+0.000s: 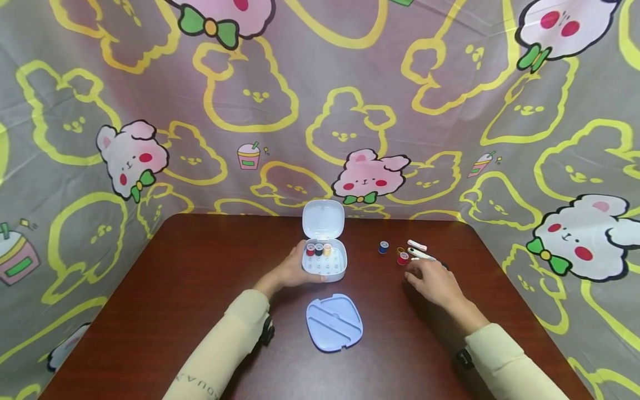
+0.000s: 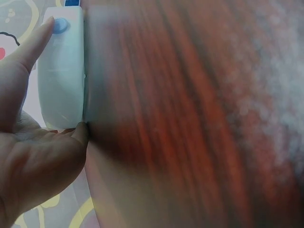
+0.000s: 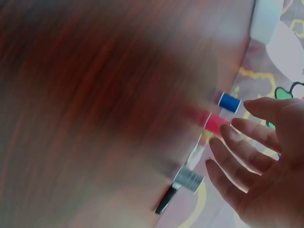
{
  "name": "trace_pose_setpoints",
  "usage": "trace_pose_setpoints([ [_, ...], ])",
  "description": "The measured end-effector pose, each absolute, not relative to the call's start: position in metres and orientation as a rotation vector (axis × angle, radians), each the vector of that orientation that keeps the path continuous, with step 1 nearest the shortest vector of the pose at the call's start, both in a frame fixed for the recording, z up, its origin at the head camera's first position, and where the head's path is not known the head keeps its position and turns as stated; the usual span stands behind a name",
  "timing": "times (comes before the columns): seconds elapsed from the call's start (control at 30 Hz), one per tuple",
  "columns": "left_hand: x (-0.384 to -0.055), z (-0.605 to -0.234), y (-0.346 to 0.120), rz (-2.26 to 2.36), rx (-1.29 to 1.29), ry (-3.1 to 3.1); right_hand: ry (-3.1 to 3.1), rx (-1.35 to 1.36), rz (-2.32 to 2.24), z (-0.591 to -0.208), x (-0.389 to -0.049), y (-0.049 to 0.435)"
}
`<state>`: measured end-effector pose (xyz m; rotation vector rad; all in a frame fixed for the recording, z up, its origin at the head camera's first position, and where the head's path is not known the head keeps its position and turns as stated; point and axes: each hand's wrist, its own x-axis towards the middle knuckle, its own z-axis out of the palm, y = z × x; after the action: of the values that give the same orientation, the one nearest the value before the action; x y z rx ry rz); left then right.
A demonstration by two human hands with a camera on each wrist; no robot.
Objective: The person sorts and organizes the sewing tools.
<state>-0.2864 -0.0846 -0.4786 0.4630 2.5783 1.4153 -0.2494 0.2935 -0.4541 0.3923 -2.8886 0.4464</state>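
Observation:
My left hand (image 1: 292, 270) holds a small white sewing box (image 1: 341, 273) at its left side, lid up. In the left wrist view the thumb presses a blue button on the box's side and the fingers curl at its end. Red (image 1: 311, 250), black (image 1: 319, 250) and peach (image 1: 327, 250) thread spools stand on pegs in the back row. My right hand (image 1: 434, 282) hovers with loose, spread fingers beside a red spool (image 1: 402, 259), holding nothing. A blue spool (image 1: 383, 248) stands to its left. The right wrist view shows a grey spool (image 3: 189, 179), covered by the hand in the head view.
A light blue tray (image 1: 334, 323) with slanted grooves lies in front of the box. Behind the right hand are a white strip-like piece (image 1: 417, 245), a slim white-and-black tool (image 1: 419, 254) and a yellow ring (image 1: 400, 250). A patterned curtain (image 1: 300, 144) borders the table's back.

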Motion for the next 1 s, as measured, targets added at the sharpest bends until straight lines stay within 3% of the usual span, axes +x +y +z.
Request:
trace_pose_setpoints([
  [0.47, -0.288, -0.482, -0.085, 1.414, 0.488, 2.591, -2.829, 0.103, 0.511, -0.455, -0.254, 0.325],
  [1.0, -0.290, -0.484, -0.084, 1.420, 0.485, 2.596, -2.815, 0.130, 0.715, -0.466, -0.275, 0.338],
])
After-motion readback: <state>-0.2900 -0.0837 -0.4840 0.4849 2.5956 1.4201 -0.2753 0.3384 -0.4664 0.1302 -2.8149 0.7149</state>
